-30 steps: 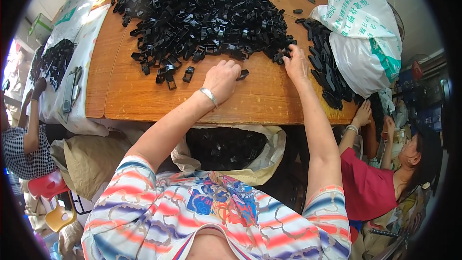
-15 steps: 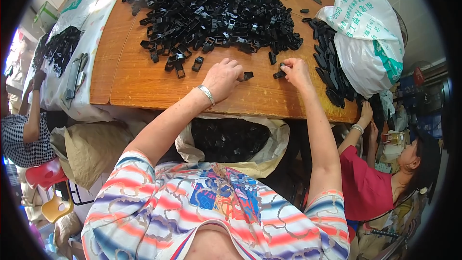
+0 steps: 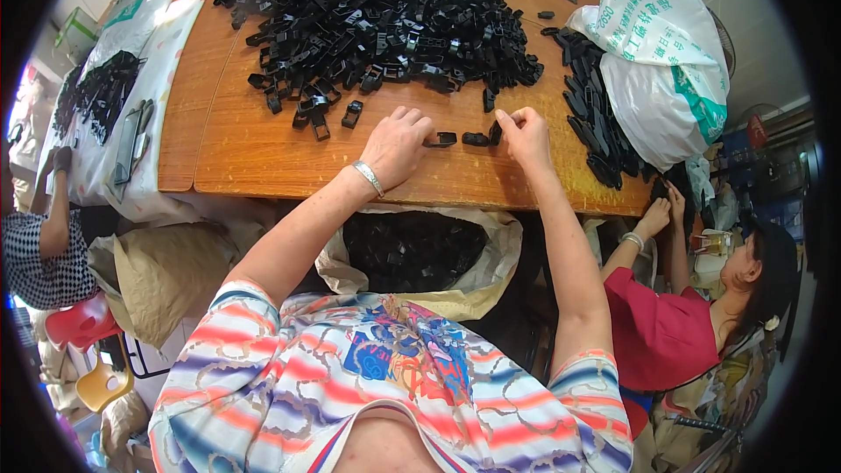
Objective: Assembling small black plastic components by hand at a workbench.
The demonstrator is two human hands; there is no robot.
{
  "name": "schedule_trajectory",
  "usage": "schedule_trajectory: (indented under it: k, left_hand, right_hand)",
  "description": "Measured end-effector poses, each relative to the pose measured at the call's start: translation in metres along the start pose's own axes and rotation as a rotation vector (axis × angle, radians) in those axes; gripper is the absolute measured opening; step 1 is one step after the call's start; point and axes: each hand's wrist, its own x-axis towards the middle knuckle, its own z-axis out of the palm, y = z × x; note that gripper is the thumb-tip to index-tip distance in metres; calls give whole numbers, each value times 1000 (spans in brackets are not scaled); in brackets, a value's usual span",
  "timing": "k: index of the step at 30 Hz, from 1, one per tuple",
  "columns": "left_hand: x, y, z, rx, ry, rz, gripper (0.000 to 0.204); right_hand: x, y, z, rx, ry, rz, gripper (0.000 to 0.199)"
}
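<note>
On the brown wooden table, my left hand is closed, its fingertips on a small black plastic piece. My right hand pinches another small dark piece between thumb and forefinger. A black plastic piece lies between the two, close to the right fingertips. Beyond both hands rises a large heap of black plastic pieces, boxy and buckle-like. One single piece rests apart, near the heap's front edge.
Below the table edge, an open sack holds more black pieces. Long black parts lie at the right beside a white plastic bag. A co-worker in a red top sits at right; another person in checks is at left.
My right hand has shifted left, nearer my left hand. A black piece that was under its fingers now lies beside them. The right co-worker's hands have moved slightly.
</note>
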Motion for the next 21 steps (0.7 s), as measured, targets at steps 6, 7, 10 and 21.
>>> schedule_trajectory:
  k: [6,7,10,21]
  left_hand:
    - [-5,-2,-7,-51,44,-91,26]
    - [-4,-1,-5,-53,44,-88,26]
    - [-4,-1,2,18,47,-66,29]
    - [-22,25,-5,-599,-32,-228,24]
  right_hand:
    - [-39,-38,19,-418,-67,-591,23]
    - [-37,-33,20,-449,-118,-578,22]
    - [-39,-25,19,-452,-112,-512,20]
    - [-87,-46,28,610,-470,286,21]
